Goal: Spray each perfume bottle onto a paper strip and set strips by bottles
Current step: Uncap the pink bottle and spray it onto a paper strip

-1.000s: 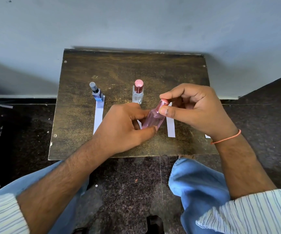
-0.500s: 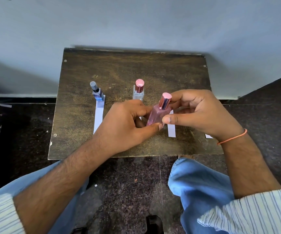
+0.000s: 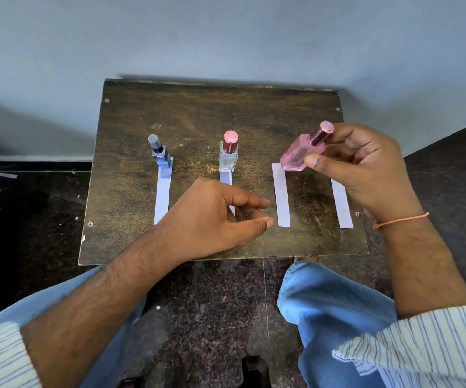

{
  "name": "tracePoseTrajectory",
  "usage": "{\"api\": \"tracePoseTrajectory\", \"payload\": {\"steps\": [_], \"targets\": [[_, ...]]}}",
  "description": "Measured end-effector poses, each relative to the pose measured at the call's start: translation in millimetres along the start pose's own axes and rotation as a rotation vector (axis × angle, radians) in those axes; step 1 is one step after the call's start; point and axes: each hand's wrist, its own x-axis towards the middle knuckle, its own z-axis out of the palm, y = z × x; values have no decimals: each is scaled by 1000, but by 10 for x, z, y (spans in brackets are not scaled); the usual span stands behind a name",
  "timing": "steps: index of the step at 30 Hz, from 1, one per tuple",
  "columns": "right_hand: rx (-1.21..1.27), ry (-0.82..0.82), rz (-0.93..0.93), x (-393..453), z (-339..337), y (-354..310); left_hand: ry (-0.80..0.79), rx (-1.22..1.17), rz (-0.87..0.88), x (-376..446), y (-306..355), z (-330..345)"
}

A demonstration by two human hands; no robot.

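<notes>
Right hand: the right hand (image 3: 366,169) is clamped on the pink bottle (image 3: 300,155), thumb on the near face of the glass and the other fingers curled behind the neck and cap.
Pink bottle: lifted off the worktop (image 3: 187,113), tilted with its rosy cap (image 3: 322,131) pointing up and to the right, its lower corner hanging just over the far end of the third paper strip (image 3: 281,197).
Left hand: the left hand (image 3: 215,217) holds nothing; fingers loosely apart, thumb and forefinger pointing toward the third strip, the palm low over the near middle of the worktop.
Blue bottle: the blue bottle (image 3: 160,154) stands upright at far left with a grey cap, its base on the far end of the first paper strip (image 3: 162,197).
Clear bottle: the clear bottle (image 3: 228,155) stands upright in the middle with a pink cap, the second paper strip (image 3: 225,177) running toward me from its base and partly hidden under the left hand.
Fourth strip: the fourth paper strip (image 3: 343,208) lies at the right edge, its far end hidden behind the right hand.
Wrist: an orange thread band (image 3: 399,220) circles the right wrist.
Seated figure: striped sleeves and blue trousers show at the near edge, above a dark speckled floor (image 3: 212,303).
</notes>
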Motion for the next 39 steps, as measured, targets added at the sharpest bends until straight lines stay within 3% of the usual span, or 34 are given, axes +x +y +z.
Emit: {"api": "tracePoseTrajectory", "payload": {"steps": [15, 39], "targets": [[-101, -59, 38, 17, 184, 36, -4, 58, 103, -30, -23, -54], [-160, -92, 58, 5, 176, 5, -3, 64, 100, -39, -39, -69]]}}
